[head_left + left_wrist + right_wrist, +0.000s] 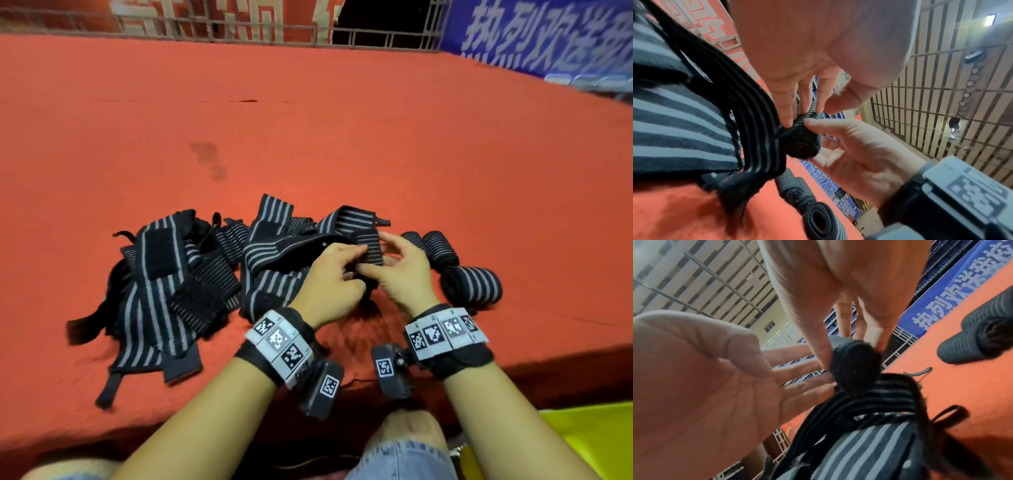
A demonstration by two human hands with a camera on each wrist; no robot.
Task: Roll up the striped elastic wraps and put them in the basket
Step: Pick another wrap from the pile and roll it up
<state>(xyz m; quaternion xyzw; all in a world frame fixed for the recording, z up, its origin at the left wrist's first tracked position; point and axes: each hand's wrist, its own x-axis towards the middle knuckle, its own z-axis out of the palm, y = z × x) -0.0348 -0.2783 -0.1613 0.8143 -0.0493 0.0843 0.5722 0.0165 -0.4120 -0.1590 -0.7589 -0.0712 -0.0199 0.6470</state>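
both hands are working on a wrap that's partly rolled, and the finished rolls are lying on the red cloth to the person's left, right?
Not quite: the finished rolls lie to the person's right, beside the right hand; the head view shows this. The loose pile of unrolled wraps is what lies to the left. The rest holds: both the left hand and the right grip the partly rolled wrap over the red cloth.

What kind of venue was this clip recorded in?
Probably a sports hall or event venue. A broad red carpeted platform is edged by a low metal railing, a blue banner with white Chinese lettering hangs beyond it, and the left wrist view shows a high slatted ceiling.
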